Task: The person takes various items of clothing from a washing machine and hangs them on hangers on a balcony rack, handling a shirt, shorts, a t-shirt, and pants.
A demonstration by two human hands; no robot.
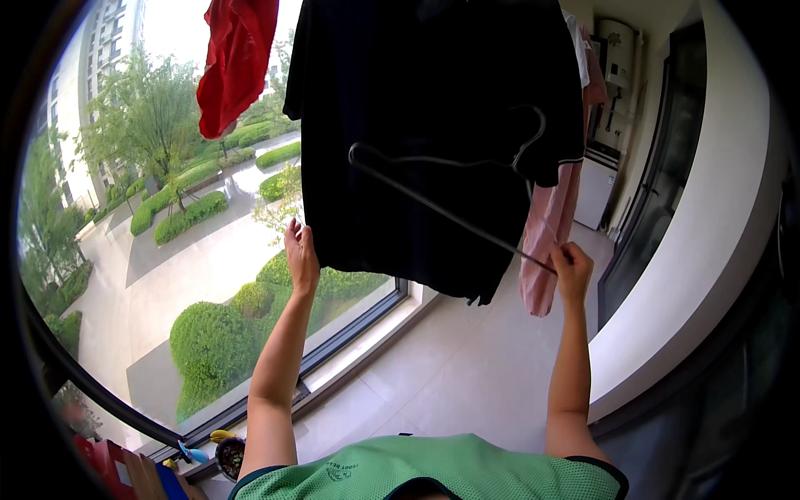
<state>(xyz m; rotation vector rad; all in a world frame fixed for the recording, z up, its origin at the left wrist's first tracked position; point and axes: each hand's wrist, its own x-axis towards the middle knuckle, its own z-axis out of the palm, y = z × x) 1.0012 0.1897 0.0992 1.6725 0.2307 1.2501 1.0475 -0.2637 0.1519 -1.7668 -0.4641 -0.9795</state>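
Note:
In front of me hangs a black short-sleeved shirt [425, 219], its top cut off by the upper edge of the view. A thin wire clothes hanger [450, 219] is tilted across the front of the shirt, its hook towards the right. My right hand [572, 267] grips the hanger by its lower right corner. At the shirt's lower left edge, my left hand [302, 257] is raised with its fingers up and slightly apart. Its palm side is beside the fabric; whether it touches the cloth is unclear.
A red garment [237, 69] hangs at upper left, and a pink garment [550, 231] behind the shirt. A large window [350, 344] runs along the left. To the right are a curved white wall [675, 312], a dark door [650, 175] and a white appliance [597, 190]. A potted plant [231, 456] stands lower left.

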